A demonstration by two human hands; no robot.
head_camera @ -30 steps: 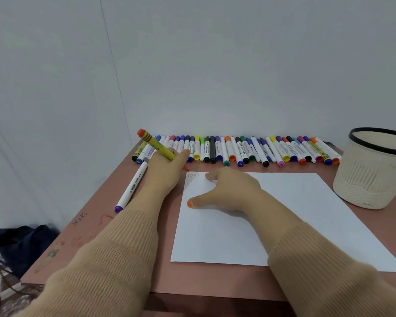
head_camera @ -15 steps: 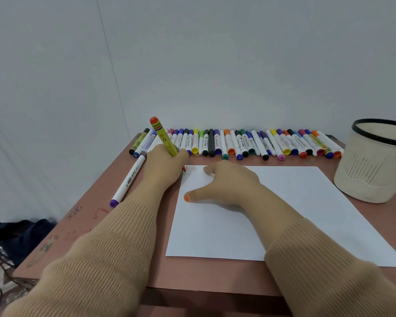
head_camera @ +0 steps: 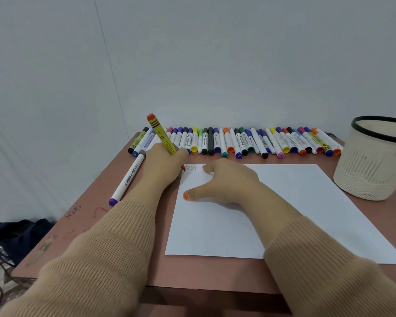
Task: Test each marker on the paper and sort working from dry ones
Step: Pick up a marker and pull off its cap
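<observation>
My left hand (head_camera: 162,165) pinches the yellow marker (head_camera: 161,136) in curled fingers, its tip at the far-left corner of the paper (head_camera: 295,202), beside "test". My right hand (head_camera: 229,181), fingers spread, pins the sheet; a light, short stroke should tell.

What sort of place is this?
Likely a plain indoor room, perhaps a study corner: a scribbled-on reddish desk against bare white walls, a row of markers, and a mesh basket.
</observation>
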